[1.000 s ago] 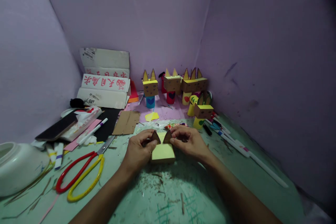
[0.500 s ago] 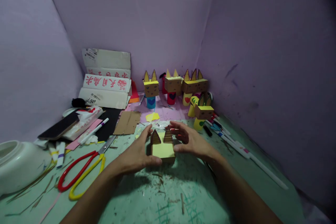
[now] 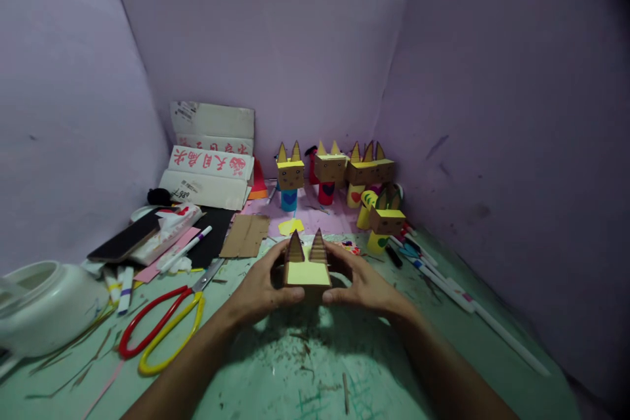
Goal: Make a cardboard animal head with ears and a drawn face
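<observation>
Between my two hands is a small cardboard box head (image 3: 308, 273) with a pale yellow top and two pointed, ridged cardboard ears standing up from it. My left hand (image 3: 266, 282) grips its left side, thumb on the near edge. On the right side my right hand (image 3: 355, 281) holds it in the same way, thumb against the near lower corner. What is beneath the box head is dark and hard to see. Beyond my hands stands a finished-looking figure (image 3: 290, 176) with a similar eared head on a blue tube.
More eared figures (image 3: 331, 169) stand at the back, one with a yellow tube (image 3: 377, 243) nearer right. Red and yellow scissors (image 3: 172, 325), a cardboard piece (image 3: 245, 236) and a white pot (image 3: 52, 305) lie left. Markers (image 3: 440, 279) line the right; purple panels (image 3: 260, 46) enclose the table.
My right hand has closed in on the box head, which now sits between both hands and appears tipped more upright. The view has tilted up slightly.
</observation>
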The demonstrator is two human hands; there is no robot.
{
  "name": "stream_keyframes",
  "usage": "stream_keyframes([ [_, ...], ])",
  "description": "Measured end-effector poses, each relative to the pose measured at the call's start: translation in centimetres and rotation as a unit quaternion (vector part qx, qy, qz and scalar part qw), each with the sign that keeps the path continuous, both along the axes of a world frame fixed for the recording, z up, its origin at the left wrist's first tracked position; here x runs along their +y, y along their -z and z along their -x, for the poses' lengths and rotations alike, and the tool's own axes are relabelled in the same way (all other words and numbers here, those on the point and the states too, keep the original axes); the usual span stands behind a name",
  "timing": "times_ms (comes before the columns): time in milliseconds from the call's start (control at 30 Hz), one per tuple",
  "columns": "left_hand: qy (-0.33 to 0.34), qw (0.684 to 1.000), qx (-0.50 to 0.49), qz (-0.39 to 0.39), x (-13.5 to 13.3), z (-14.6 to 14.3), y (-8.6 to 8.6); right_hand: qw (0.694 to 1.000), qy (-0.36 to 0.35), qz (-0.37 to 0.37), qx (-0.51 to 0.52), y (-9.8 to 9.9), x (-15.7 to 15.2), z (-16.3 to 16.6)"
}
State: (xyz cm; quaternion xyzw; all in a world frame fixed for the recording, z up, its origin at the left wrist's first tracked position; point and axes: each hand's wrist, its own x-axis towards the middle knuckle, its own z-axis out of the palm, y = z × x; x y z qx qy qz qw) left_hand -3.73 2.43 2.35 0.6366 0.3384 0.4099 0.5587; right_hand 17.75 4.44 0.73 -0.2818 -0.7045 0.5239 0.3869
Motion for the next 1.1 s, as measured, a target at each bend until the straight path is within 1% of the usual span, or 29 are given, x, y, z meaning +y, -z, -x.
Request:
stream_keyframes([
  [133, 0.013, 0.999, -0.033, 0.023, 0.0, -0.1, 0.3, 0.999, 0.028, 0.013, 0.013, 0.2, 0.1, -0.3],
  [267, -0.006, 1.000, 0.009, 0.008, -0.2, -0.3, 0.7, 0.993, 0.098, 0.044, 0.045, 0.0, 0.3, -0.5],
  [400, -0.022, 0.996, 0.081, -0.024, -0.4, -0.5, 0.9, 0.989, 0.149, -0.008, -0.001, -0.3, 0.4, -0.4],
  [467, -0.029, 0.994, 0.105, -0.029, -0.5, -0.6, 0.8, 0.986, 0.163, -0.036, -0.005, -0.3, 0.4, -0.3],
  [567, -0.026, 0.992, 0.124, -0.024, -0.6, -0.7, 0.5, 0.985, 0.163, -0.060, -0.003, -0.3, 0.3, -0.4],
  [800, -0.032, 0.987, 0.154, -0.029, -0.8, -0.8, -0.1, 0.981, 0.132, -0.132, -0.056, -0.5, 0.0, -0.5],
  [1100, -0.027, 0.986, 0.151, -0.064, -0.6, -0.6, 0.5, 0.970, 0.109, -0.193, -0.101, -0.9, 0.0, -1.0],
])
